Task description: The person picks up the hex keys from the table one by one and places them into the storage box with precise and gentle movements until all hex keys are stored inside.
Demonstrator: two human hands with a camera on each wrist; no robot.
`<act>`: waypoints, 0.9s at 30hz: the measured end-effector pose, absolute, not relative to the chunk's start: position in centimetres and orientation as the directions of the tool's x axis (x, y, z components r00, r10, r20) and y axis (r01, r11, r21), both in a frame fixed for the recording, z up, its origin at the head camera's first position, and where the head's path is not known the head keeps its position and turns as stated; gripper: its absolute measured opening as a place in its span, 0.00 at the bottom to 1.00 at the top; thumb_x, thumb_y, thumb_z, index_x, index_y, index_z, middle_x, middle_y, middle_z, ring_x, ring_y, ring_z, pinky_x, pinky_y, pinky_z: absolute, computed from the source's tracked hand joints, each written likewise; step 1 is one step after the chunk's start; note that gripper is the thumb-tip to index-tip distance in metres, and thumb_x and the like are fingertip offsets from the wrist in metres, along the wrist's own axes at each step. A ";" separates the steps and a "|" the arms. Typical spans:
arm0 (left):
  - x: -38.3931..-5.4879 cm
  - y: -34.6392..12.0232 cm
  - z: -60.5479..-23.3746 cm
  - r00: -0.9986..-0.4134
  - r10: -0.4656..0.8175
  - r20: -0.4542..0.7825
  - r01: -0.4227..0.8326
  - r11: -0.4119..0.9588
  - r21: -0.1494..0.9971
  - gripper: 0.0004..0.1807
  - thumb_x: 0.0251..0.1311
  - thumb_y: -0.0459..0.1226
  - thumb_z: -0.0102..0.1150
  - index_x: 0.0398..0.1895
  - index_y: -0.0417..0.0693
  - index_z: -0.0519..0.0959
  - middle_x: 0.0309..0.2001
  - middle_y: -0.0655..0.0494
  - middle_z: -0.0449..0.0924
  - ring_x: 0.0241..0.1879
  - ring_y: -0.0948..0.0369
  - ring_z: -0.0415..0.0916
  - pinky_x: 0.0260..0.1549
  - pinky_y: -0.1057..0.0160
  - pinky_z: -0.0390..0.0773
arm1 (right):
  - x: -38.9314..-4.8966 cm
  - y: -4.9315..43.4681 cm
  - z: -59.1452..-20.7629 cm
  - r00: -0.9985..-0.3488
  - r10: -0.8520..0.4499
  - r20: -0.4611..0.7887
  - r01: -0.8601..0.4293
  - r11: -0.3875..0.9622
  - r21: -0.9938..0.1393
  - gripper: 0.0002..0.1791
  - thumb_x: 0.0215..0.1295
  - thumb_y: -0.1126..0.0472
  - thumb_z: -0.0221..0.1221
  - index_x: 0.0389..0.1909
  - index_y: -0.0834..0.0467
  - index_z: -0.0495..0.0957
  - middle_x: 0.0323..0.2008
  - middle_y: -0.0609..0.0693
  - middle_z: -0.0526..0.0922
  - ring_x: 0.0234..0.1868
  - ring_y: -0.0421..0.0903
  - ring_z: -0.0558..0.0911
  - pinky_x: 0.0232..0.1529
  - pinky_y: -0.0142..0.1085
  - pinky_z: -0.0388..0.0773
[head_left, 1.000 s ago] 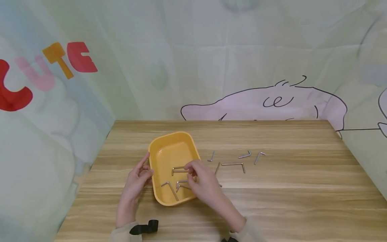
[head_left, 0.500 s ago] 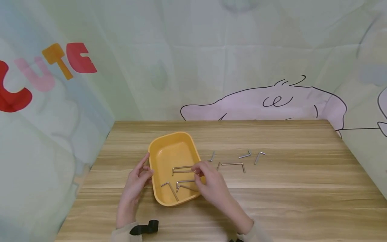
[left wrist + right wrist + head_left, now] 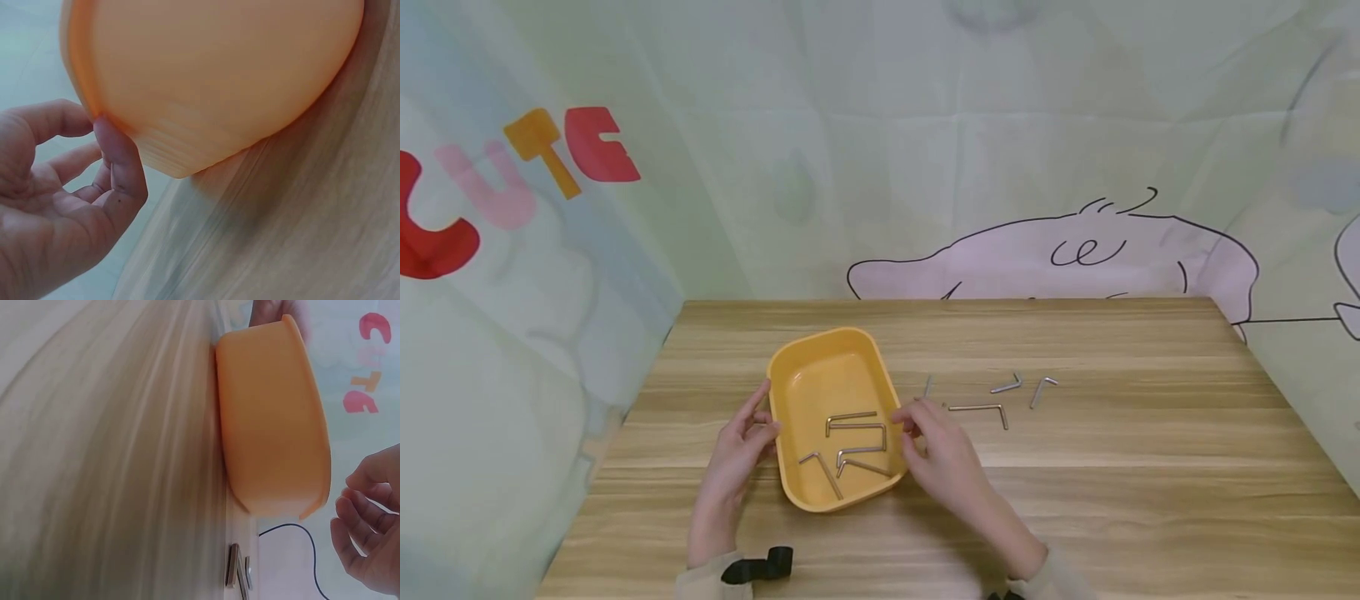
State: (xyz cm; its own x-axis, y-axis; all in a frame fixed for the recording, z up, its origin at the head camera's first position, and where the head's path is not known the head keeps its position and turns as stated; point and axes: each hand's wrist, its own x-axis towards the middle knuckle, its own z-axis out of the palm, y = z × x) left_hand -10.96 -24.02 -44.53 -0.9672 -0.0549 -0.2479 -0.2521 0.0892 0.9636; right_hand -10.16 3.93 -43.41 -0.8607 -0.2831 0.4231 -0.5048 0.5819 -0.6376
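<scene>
R hand (image 3: 943, 457) now back from over hex keys (image 3: 856, 426), just by yellow tray (image 3: 831, 385) @ 3 o'clock, fingers half-bent, empty. L hand (image 3: 736, 450) same, pinching tray @ 9; tray unmoved btwn.

Wood-grain tabletop (image 3: 1120, 492), yellow tray (image 3: 827, 379) left of centre, bent metal rods (image 3: 976, 407) beside it.

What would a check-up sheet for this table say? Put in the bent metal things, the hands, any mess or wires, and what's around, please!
Surface: table, wood-grain.
Job's things: yellow tray with bent metal rods inside; loose rods lie on the table, right of the yellow tray.
Clutter: nothing seen.
Hands: left hand holds the yellow tray's left side; right hand is by its right rim, no rod seen in it.
Cables: nothing seen.
Surroundings: pale backdrop with coloured letters.
</scene>
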 end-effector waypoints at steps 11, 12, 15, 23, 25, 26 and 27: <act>-10.9 -24.3 -44.5 -0.968 -0.047 -0.245 -0.248 0.078 0.966 0.36 0.66 0.30 0.50 0.75 0.58 0.54 0.40 0.59 0.67 0.34 0.70 0.73 0.36 0.70 0.79 | -10.5 5.7 -44.3 -0.814 -0.314 0.489 -0.562 0.637 -0.527 0.15 0.51 0.74 0.64 0.39 0.56 0.78 0.35 0.44 0.80 0.36 0.37 0.77 0.37 0.27 0.78; -10.9 -24.3 -44.5 -0.968 -0.046 -0.245 -0.248 0.077 0.966 0.36 0.66 0.30 0.50 0.75 0.59 0.54 0.40 0.59 0.67 0.34 0.70 0.72 0.36 0.70 0.78 | -10.5 5.9 -44.4 -0.816 -0.311 0.487 -0.558 0.644 -0.524 0.15 0.51 0.74 0.64 0.39 0.55 0.78 0.35 0.44 0.80 0.36 0.37 0.77 0.38 0.27 0.78; -10.7 -24.3 -44.6 -0.966 -0.049 -0.252 -0.255 0.072 0.964 0.36 0.66 0.30 0.50 0.75 0.61 0.54 0.41 0.59 0.66 0.35 0.69 0.72 0.37 0.69 0.78 | -10.6 6.5 -44.6 -0.822 -0.306 0.481 -0.548 0.656 -0.519 0.16 0.50 0.74 0.64 0.38 0.55 0.78 0.35 0.45 0.80 0.36 0.37 0.77 0.38 0.28 0.78; -10.7 -24.2 -44.7 -0.963 -0.057 -0.263 -0.266 0.061 0.962 0.36 0.66 0.31 0.52 0.75 0.62 0.55 0.41 0.59 0.66 0.35 0.68 0.73 0.37 0.69 0.79 | -11.0 7.9 -44.9 -0.831 -0.304 0.467 -0.534 0.674 -0.511 0.16 0.49 0.75 0.63 0.37 0.55 0.78 0.35 0.47 0.81 0.35 0.38 0.77 0.38 0.28 0.79; -10.8 -24.1 -44.6 -0.963 -0.059 -0.261 -0.265 0.062 0.962 0.36 0.66 0.31 0.51 0.75 0.62 0.55 0.40 0.59 0.66 0.35 0.68 0.73 0.37 0.69 0.79 | -11.2 8.3 -45.0 -0.826 -0.310 0.472 -0.541 0.672 -0.506 0.15 0.49 0.75 0.63 0.37 0.56 0.78 0.34 0.48 0.81 0.35 0.38 0.77 0.37 0.29 0.78; -10.8 -24.1 -44.6 -0.963 -0.059 -0.263 -0.267 0.061 0.962 0.36 0.66 0.30 0.51 0.75 0.62 0.55 0.40 0.60 0.66 0.36 0.68 0.73 0.37 0.69 0.79 | -11.2 8.5 -45.0 -0.824 -0.311 0.474 -0.543 0.672 -0.503 0.15 0.49 0.75 0.63 0.37 0.57 0.78 0.34 0.49 0.81 0.35 0.39 0.77 0.37 0.29 0.78; -10.8 -24.1 -44.6 -0.963 -0.060 -0.264 -0.267 0.063 0.962 0.36 0.66 0.30 0.51 0.75 0.62 0.55 0.40 0.61 0.66 0.36 0.68 0.73 0.37 0.69 0.79 | -11.3 8.6 -45.1 -0.821 -0.311 0.479 -0.546 0.675 -0.497 0.15 0.49 0.75 0.63 0.37 0.57 0.78 0.33 0.49 0.81 0.34 0.39 0.77 0.36 0.29 0.78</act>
State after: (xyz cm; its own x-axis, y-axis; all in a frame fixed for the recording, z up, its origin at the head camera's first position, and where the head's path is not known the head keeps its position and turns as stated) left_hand -10.85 -24.08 -44.58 -0.9628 -0.0602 -0.2636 -0.2672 0.0630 0.9616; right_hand -11.28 8.64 -45.08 -0.8208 -0.3112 0.4790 -0.5458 0.6748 -0.4968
